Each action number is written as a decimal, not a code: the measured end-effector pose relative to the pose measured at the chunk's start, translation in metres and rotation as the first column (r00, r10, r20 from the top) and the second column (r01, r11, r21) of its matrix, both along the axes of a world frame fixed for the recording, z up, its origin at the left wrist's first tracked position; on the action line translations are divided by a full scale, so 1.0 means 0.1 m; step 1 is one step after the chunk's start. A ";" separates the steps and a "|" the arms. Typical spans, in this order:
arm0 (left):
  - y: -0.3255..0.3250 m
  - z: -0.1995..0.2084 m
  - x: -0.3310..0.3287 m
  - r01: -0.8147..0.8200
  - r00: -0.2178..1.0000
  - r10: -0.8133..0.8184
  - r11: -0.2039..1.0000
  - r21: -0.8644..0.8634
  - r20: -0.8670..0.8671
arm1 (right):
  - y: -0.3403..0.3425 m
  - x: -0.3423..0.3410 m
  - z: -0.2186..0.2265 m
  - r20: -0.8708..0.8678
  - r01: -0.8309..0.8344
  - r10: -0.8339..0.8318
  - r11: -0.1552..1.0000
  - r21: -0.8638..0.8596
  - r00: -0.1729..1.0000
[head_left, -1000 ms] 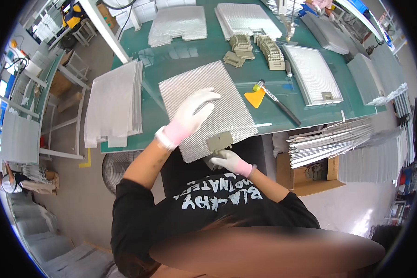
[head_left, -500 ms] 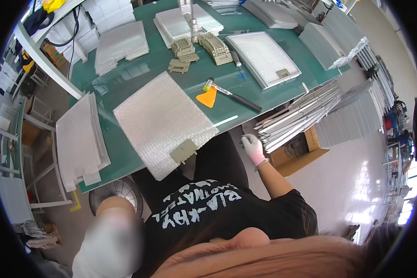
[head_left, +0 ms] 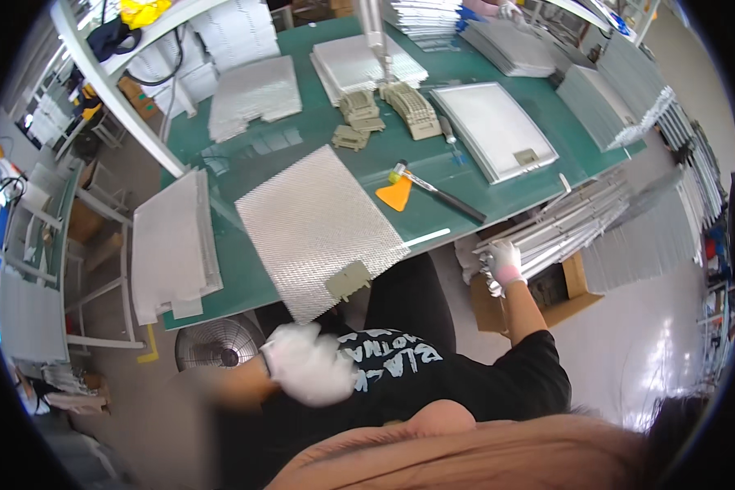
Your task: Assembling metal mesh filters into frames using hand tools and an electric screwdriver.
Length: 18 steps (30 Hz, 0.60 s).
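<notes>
My right hand (head_left: 506, 263), in a white and pink glove, is closed at the near ends of a pile of thin silvery metal frame strips (head_left: 580, 233) beside the table. Just how many it grips is hidden. My left hand (head_left: 310, 366), gloved in white, is smeared by motion in front of my shirt; its fingers cannot be made out. Nearest to it, a silvery mesh filter panel (head_left: 314, 224) lies on the green table (head_left: 245, 167), one corner jutting past the front edge. A grey-green plastic plate (head_left: 349, 281) sits at that corner.
Right of the panel lie a hammer (head_left: 445, 199) and an orange scraper (head_left: 394, 194). Behind are grey-green plastic parts (head_left: 412, 110), a framed panel (head_left: 498, 131) and stacked sheets (head_left: 257, 98). A cardboard box (head_left: 576, 290) stands below the strips, and a fan (head_left: 220, 343) under the table.
My right hand has moved outward to the strip pile and closed there. My left hand has swung in from the lower left to before my shirt. The view has shifted slightly.
</notes>
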<state>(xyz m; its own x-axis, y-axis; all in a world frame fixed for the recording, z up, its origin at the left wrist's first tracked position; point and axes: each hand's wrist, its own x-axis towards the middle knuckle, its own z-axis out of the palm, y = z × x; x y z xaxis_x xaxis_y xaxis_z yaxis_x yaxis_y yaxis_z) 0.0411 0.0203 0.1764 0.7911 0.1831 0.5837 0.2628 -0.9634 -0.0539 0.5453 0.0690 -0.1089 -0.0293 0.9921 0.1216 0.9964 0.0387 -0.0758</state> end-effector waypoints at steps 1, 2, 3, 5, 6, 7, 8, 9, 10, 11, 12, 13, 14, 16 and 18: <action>0.16 -0.21 0.22 -0.252 0.913 0.160 0.945 -0.210 -0.376 | 0.04 -0.11 0.16 0.088 0.055 -0.046 0.993 -0.104 0.995; 0.22 -0.69 0.26 -0.264 0.960 0.279 0.938 -0.222 0.037 | 0.05 -0.18 0.24 0.047 -0.008 0.012 0.995 -0.095 0.999; 0.24 -0.95 0.25 -0.432 0.902 0.397 0.817 -0.381 -0.171 | 0.03 -0.23 0.30 0.016 -0.059 0.061 0.995 -0.085 0.998; 0.30 -1.40 0.12 -0.529 0.846 0.442 0.761 -0.375 -0.297 | 0.00 -0.50 0.55 -0.140 -0.069 0.031 0.960 -0.270 0.990; 0.40 -1.50 0.05 -0.531 0.845 0.448 0.763 -0.368 -0.292 | -0.05 -0.58 0.56 -0.100 -0.158 0.142 0.971 -0.177 0.985; 0.48 -1.55 -0.04 -0.585 0.802 0.500 0.766 -0.266 -0.325 | -0.06 -0.72 0.64 -0.103 -0.167 0.151 0.971 -0.170 0.983; 0.53 -1.57 -0.11 -0.632 0.755 0.554 0.758 -0.164 -0.350 | -0.08 -0.90 0.77 -0.196 -0.299 0.272 0.947 -0.122 0.942; 0.58 -1.41 -0.15 -0.641 0.761 0.566 0.730 -0.237 -0.316 | -0.12 -1.09 0.92 -0.281 -0.420 0.387 0.905 -0.064 0.878; 0.62 -1.39 -0.17 -0.621 0.780 0.550 0.737 -0.267 -0.299 | -0.12 -1.29 1.09 -0.339 -0.525 0.494 0.851 0.002 0.801; 0.65 -1.36 -0.19 -0.601 0.797 0.532 0.743 -0.294 -0.284 | -0.10 -1.51 1.26 -0.391 -0.615 0.591 0.785 0.076 0.705; 0.62 -1.19 -0.10 -0.566 0.819 0.477 0.765 -0.308 -0.320 | -0.12 -1.75 1.44 -0.407 -0.637 0.634 0.756 0.149 0.658; 0.55 -1.04 0.06 -0.536 0.832 0.425 0.781 -0.321 -0.355 | -0.13 -2.01 1.61 -0.418 -0.657 0.680 0.719 0.224 0.602; 0.45 -1.14 0.17 -0.405 0.914 0.345 0.822 -0.401 -0.215 | -0.15 -2.26 1.79 -0.409 -0.648 0.715 0.694 0.314 0.568; 0.36 -1.70 0.45 0.002 0.984 0.133 0.659 -0.752 0.120 | -0.17 -2.76 2.00 -0.354 -0.671 0.779 0.626 0.397 0.518; 0.30 -1.59 0.59 0.121 0.961 0.135 0.576 -0.808 0.241 | -0.14 -3.19 2.08 -0.303 -0.740 0.834 0.550 0.388 0.462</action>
